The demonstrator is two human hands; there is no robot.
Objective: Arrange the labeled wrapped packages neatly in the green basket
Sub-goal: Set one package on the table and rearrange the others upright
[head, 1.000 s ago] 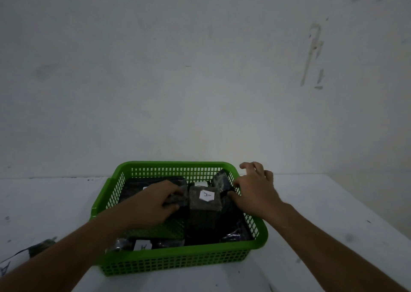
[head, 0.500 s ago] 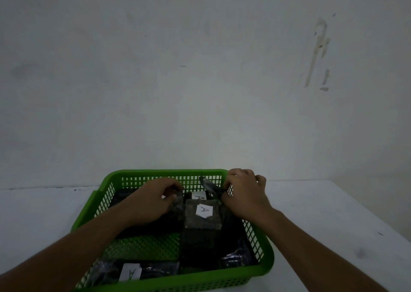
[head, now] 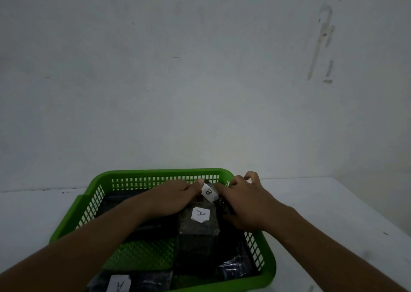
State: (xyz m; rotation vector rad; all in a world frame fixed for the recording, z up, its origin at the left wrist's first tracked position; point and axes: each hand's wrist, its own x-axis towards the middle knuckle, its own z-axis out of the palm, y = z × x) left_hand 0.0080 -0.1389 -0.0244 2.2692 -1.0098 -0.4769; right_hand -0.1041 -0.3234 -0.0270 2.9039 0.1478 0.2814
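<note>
Both hands, left hand (head: pixel 171 199) and right hand (head: pixel 249 202), are pinching the B-labeled package (head: pixel 209 192) at the far wall of the green basket (head: pixel 89 205). The basket is sitting on a white desk (head: pixel 333 213) against a scuffed pale wall (head: pixel 200 80), with A-labeled packages (head: pixel 200 216) lying inside.

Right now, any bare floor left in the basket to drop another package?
One patch: bare mesh of the green basket, between the left forearm, the centre A package and the near A package. The far end is crowded: both hands meet at the B package.
</note>
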